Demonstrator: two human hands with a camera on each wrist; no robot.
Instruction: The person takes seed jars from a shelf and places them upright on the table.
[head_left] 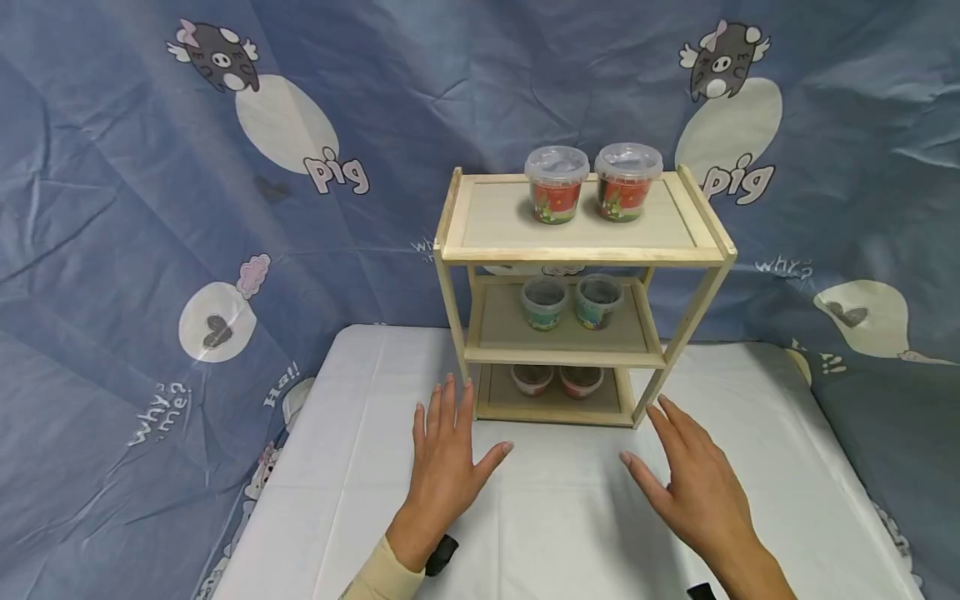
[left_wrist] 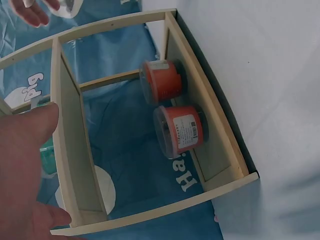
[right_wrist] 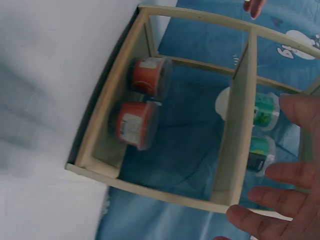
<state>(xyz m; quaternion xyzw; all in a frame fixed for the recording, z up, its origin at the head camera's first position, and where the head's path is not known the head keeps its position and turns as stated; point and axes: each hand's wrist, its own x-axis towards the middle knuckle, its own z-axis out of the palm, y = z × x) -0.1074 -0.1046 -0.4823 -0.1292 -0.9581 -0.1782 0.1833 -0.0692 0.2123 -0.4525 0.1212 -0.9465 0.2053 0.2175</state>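
Observation:
In the head view a three-tier wooden shelf (head_left: 577, 254) stands on a white-covered table. My left hand (head_left: 444, 467), fingers straight and spread, hovers in front of its lower left side. My right hand (head_left: 693, 483) is held in the air at the lower right, its fingers extended. Neither holds anything. Two red-labelled lidded tubs (head_left: 556, 200) (head_left: 622, 196) sit on the top tier. Two green-labelled tubs (head_left: 543, 312) (head_left: 596, 310) are on the middle tier. On the bottom tier are two red tubs (left_wrist: 187, 131) (left_wrist: 165, 81), partly hidden in the head view.
A blue cloth (head_left: 405, 100) printed with pigs and words hangs behind the shelf and along the sides. White cloth (head_left: 540, 500) covers the table. A black strap (head_left: 442, 556) is at my left wrist, and another black piece (head_left: 701, 592) is near the right wrist.

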